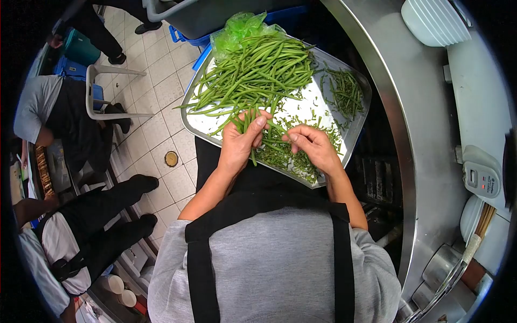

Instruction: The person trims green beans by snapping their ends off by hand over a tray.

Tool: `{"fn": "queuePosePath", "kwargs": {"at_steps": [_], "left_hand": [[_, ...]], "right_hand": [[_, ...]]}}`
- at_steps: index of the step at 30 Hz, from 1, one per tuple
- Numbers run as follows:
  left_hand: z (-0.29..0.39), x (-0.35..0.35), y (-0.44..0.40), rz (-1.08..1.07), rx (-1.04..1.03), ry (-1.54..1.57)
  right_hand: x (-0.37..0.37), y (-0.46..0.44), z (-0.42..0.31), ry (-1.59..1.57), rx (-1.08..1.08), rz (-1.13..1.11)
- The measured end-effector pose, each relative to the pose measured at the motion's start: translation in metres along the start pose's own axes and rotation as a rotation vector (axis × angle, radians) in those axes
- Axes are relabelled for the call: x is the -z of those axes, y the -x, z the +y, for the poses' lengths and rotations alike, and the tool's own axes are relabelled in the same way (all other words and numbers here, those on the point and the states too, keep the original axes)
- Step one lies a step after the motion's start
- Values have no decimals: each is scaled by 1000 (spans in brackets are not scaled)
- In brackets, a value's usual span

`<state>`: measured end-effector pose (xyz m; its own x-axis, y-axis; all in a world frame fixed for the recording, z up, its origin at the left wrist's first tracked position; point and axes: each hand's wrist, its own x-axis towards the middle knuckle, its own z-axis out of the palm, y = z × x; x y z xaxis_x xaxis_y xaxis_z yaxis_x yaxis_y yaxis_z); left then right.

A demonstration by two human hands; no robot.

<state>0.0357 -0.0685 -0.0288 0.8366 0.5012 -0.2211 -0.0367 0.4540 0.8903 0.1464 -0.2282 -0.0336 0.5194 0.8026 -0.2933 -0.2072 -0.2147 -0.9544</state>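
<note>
A metal tray (188, 113) holds a large heap of green beans (264, 67) at its far side. My left hand (242, 137) is closed round a small bunch of beans above the tray's near left part. Close beside it, my right hand (312, 144) pinches the end of a bean that stretches between both hands. Short cut bits (285, 153) are scattered on the white surface beneath my hands. More trimmings (347, 97) lie in the tray's right part. A green plastic bag (242, 33) sits behind the heap.
A steel counter (388, 81) curves along the right, with white bowls (435, 21) and a white device (481, 177) on it. A grey bin (202, 19) stands behind the tray. People (64, 237) and a chair (91, 91) are at the left.
</note>
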Motion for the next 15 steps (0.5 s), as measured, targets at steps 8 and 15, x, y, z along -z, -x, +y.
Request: {"fn": "queuePosePath", "kwargs": {"at_steps": [8, 15], "left_hand": [[7, -9, 15, -337, -386, -474], [26, 4, 15, -127, -220, -74]], "right_hand": [[-5, -3, -4, 704, 156, 189], [3, -7, -2, 1037, 206, 349]]}}
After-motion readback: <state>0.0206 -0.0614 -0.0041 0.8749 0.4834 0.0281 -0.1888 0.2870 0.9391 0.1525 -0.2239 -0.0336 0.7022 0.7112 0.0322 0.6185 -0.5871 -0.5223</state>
